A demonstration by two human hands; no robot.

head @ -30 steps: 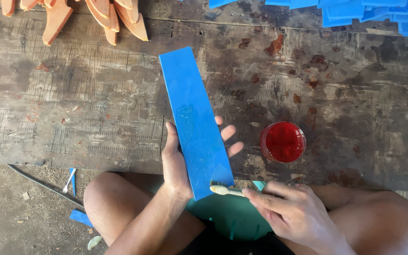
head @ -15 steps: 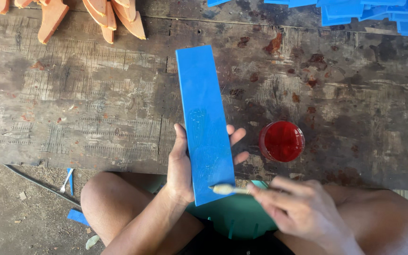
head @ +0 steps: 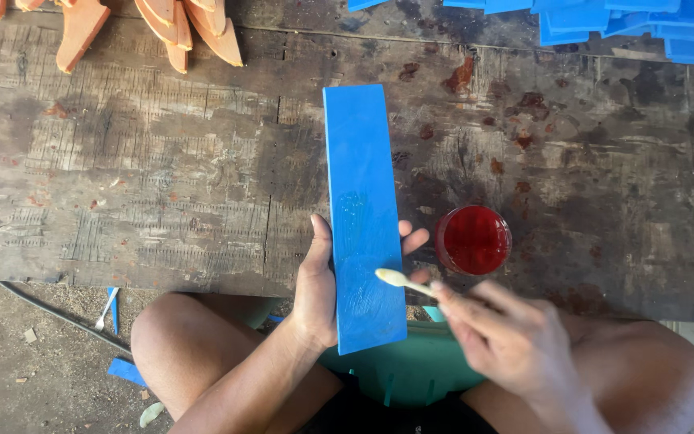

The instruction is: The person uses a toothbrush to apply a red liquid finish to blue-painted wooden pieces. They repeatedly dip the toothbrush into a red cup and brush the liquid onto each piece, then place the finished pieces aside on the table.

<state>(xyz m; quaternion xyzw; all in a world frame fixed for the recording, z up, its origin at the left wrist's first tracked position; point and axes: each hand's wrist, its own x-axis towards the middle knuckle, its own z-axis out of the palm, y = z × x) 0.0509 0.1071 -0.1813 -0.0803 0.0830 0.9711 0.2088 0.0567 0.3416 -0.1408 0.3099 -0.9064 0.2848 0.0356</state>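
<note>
Blue strip hiding left hand's palm, gripped at edges, right hand pinching pale stick, blurred.

Even daylight, soft shadows, sharp w/ slight hand blur

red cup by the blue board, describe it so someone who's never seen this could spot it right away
On the stained wooden bench, look just right of the long blue board held by the left hand. The red cup stands there, above the right hand. It is the only round, red thing on the bench.
</note>
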